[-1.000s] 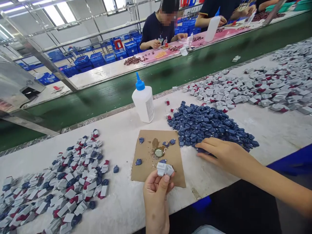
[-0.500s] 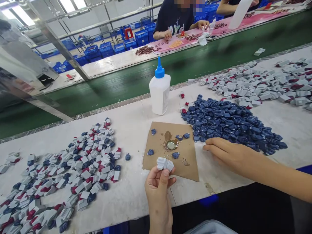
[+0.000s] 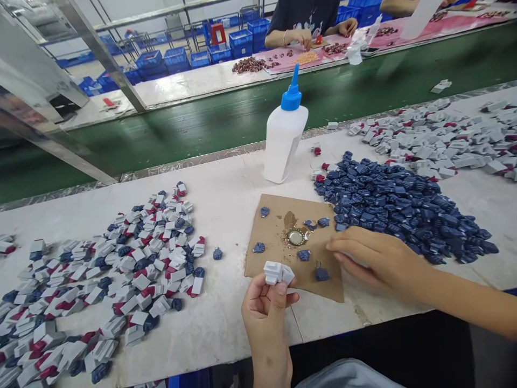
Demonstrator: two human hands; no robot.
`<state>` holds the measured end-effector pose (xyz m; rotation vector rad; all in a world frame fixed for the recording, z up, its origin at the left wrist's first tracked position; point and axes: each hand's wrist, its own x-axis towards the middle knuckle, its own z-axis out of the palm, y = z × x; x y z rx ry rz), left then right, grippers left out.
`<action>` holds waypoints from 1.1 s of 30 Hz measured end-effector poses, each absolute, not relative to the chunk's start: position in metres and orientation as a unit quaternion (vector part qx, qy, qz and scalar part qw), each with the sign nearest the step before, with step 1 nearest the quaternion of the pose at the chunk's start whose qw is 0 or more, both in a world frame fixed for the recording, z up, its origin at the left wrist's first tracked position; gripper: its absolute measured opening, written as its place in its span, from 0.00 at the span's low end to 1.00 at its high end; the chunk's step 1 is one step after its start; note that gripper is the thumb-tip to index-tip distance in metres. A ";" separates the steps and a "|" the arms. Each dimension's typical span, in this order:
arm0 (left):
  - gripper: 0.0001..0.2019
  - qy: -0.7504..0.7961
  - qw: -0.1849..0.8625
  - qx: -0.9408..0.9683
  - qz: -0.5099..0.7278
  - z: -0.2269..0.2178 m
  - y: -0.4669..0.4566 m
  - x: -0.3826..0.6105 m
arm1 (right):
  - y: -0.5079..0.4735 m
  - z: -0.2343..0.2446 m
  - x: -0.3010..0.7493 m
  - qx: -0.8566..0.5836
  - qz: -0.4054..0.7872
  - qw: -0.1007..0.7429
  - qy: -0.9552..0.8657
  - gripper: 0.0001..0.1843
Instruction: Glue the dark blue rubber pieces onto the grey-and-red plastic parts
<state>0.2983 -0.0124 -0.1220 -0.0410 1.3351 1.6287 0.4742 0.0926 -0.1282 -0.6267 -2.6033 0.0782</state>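
My left hand (image 3: pixel 269 323) pinches light grey angular plastic pieces (image 3: pixel 278 272) between thumb and fingers, above the near edge of a cardboard square (image 3: pixel 254 261). My right hand (image 3: pixel 369 256) has its fingers stretched out at the cardboard's right side, with nothing seen in them. A dark blue moulded piece (image 3: pixel 321 274) lies just left of its fingertips. Several more blue pieces (image 3: pixel 304 255) are spread over the cardboard around a bottle cap (image 3: pixel 296 237) with shiny contents. Beyond my right hand is a large heap of blue pieces (image 3: pixel 388 196).
A white squeeze bottle (image 3: pixel 283 143) with a blue nozzle stands behind the cardboard. Grey, red and blue assembled pieces (image 3: pixel 133 269) cover the left; grey and red ones (image 3: pixel 452 140) lie far right. A green conveyor belt (image 3: pixel 210 124) runs behind, with a co-worker's hands (image 3: pixel 302 39) across it.
A blue piece now lies on the cardboard where small metal pins showed. My right hand has moved slightly left, over the cardboard's edge. My left hand still holds the grey pieces. The view has shifted.
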 end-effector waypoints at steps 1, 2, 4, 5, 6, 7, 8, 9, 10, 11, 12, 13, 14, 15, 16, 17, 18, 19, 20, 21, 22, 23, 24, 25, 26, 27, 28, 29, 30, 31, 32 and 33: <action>0.13 0.551 0.496 -0.013 0.671 -0.122 -0.011 0.300 | 0.088 -0.129 0.476 -0.223 0.019 0.228 -0.948 0.08; 0.13 0.551 0.498 -0.008 0.669 -0.121 -0.011 0.301 | 0.083 -0.130 0.476 -0.214 0.010 0.223 -0.951 0.09; 0.12 0.552 0.503 0.006 0.665 -0.122 -0.009 0.303 | 0.076 -0.132 0.475 -0.187 -0.002 0.210 -0.960 0.11; 0.12 0.552 0.503 0.016 0.664 -0.123 -0.009 0.304 | 0.073 -0.134 0.474 -0.173 -0.005 0.205 -0.963 0.11; 0.12 0.552 0.503 0.028 0.664 -0.125 -0.009 0.304 | 0.072 -0.136 0.472 -0.161 -0.006 0.204 -0.966 0.11; 0.12 0.553 0.502 0.040 0.664 -0.126 -0.009 0.304 | 0.071 -0.138 0.471 -0.150 -0.005 0.201 -0.968 0.10; 0.12 0.554 0.502 0.052 0.661 -0.127 -0.009 0.303 | 0.070 -0.140 0.470 -0.141 -0.005 0.195 -0.971 0.10; 0.12 0.557 0.503 0.063 0.658 -0.128 -0.009 0.303 | 0.070 -0.141 0.470 -0.134 -0.007 0.188 -0.973 0.10; 0.11 0.558 0.504 0.072 0.655 -0.129 -0.009 0.303 | 0.070 -0.142 0.470 -0.127 -0.011 0.181 -0.975 0.11; 0.11 0.560 0.506 0.077 0.652 -0.129 -0.010 0.303 | 0.070 -0.143 0.471 -0.121 -0.016 0.175 -0.977 0.13; 0.11 0.560 0.508 0.079 0.650 -0.129 -0.010 0.302 | 0.070 -0.142 0.472 -0.116 -0.020 0.170 -0.978 0.14; 0.11 0.559 0.508 0.078 0.651 -0.129 -0.010 0.302 | 0.070 -0.141 0.472 -0.110 -0.020 0.168 -0.979 0.15; 0.11 0.558 0.508 0.076 0.652 -0.129 -0.010 0.302 | 0.071 -0.139 0.473 -0.106 -0.015 0.169 -0.980 0.16; 0.11 0.558 0.508 0.074 0.652 -0.129 -0.010 0.302 | 0.072 -0.136 0.472 -0.106 -0.002 0.176 -0.979 0.16; 0.12 0.559 0.508 0.074 0.651 -0.129 -0.011 0.302 | 0.073 -0.133 0.471 -0.114 0.016 0.188 -0.975 0.16; 0.12 0.559 0.510 0.075 0.650 -0.129 -0.011 0.302 | 0.076 -0.130 0.469 -0.131 0.037 0.206 -0.969 0.16; 0.12 0.559 0.512 0.077 0.648 -0.128 -0.011 0.301 | 0.079 -0.126 0.466 -0.157 0.055 0.226 -0.960 0.16; 0.11 0.558 0.514 0.080 0.646 -0.128 -0.011 0.301 | 0.084 -0.123 0.463 -0.185 0.067 0.246 -0.949 0.16; 0.11 0.557 0.515 0.083 0.646 -0.128 -0.011 0.301 | 0.089 -0.121 0.458 -0.210 0.070 0.261 -0.940 0.15; 0.11 0.556 0.516 0.083 0.646 -0.128 -0.011 0.301 | 0.095 -0.119 0.454 -0.222 0.065 0.266 -0.936 0.14; 0.11 0.555 0.515 0.081 0.648 -0.128 -0.010 0.301 | 0.102 -0.118 0.449 -0.224 0.057 0.260 -0.938 0.12; 0.11 0.553 0.515 0.078 0.650 -0.128 -0.010 0.301 | 0.108 -0.119 0.444 -0.216 0.050 0.247 -0.943 0.12; 0.11 0.552 0.514 0.072 0.653 -0.128 -0.010 0.301 | 0.114 -0.120 0.440 -0.205 0.049 0.226 -0.951 0.13; 0.11 0.549 0.515 0.063 0.655 -0.127 -0.010 0.301 | 0.120 -0.122 0.437 -0.195 0.052 0.203 -0.958 0.15; 0.11 0.547 0.518 0.053 0.656 -0.127 -0.010 0.300 | 0.124 -0.123 0.434 -0.190 0.059 0.181 -0.963 0.16; 0.11 0.544 0.520 0.043 0.657 -0.126 -0.010 0.300 | 0.127 -0.125 0.432 -0.188 0.066 0.162 -0.966 0.17; 0.11 0.542 0.522 0.033 0.658 -0.125 -0.010 0.299 | 0.129 -0.126 0.431 -0.188 0.072 0.151 -0.968 0.17; 0.11 0.541 0.524 0.025 0.658 -0.125 -0.010 0.299 | 0.129 -0.125 0.430 -0.188 0.079 0.147 -0.968 0.17; 0.11 0.541 0.524 0.020 0.657 -0.124 -0.010 0.299 | 0.128 -0.123 0.430 -0.189 0.090 0.155 -0.966 0.17; 0.11 0.543 0.524 0.018 0.656 -0.124 -0.010 0.298 | 0.126 -0.119 0.430 -0.190 0.108 0.174 -0.960 0.17; 0.10 0.544 0.524 0.019 0.655 -0.123 -0.010 0.298 | 0.123 -0.114 0.431 -0.195 0.136 0.196 -0.951 0.16; 0.10 0.544 0.525 0.021 0.654 -0.123 -0.010 0.298 | 0.118 -0.107 0.431 -0.205 0.174 0.219 -0.938 0.15</action>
